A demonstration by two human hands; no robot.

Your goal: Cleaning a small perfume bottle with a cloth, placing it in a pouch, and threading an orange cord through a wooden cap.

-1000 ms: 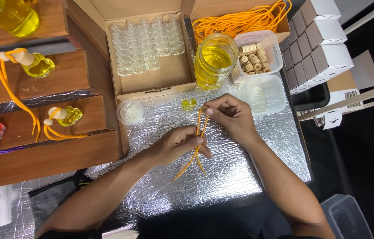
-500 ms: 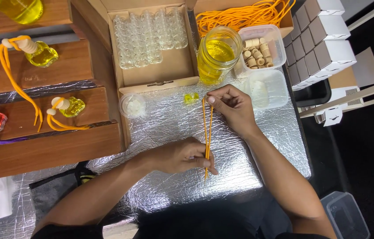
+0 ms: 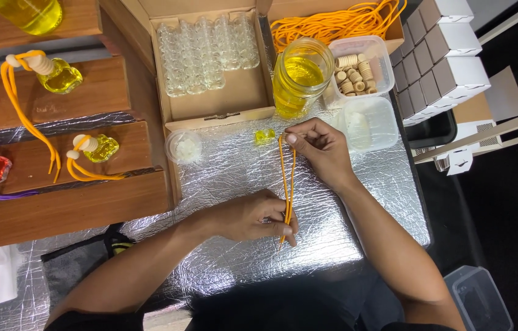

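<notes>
The person holds an orange cord (image 3: 288,181) doubled over and stretched taut above the foil-covered desk (image 3: 228,178). The right hand (image 3: 323,150) pinches the folded far end between thumb and forefinger, close to a small yellow bottle (image 3: 264,136) lying on the foil. The left hand (image 3: 253,216) has its fingers closed on the two loose ends at the near end, with the tips poking out just below the grip.

To do this step well, the two strands should lie side by side without a twist, and the loose ends should be level with each other. Even tension from both hands would keep the fold crisp. The cord should stay clear of the open jar of yellow liquid (image 3: 299,76), just beyond the right hand. A tub of wooden beads (image 3: 357,64) sits right of the jar, and a box of empty glass bottles (image 3: 207,52) to its left.
</notes>
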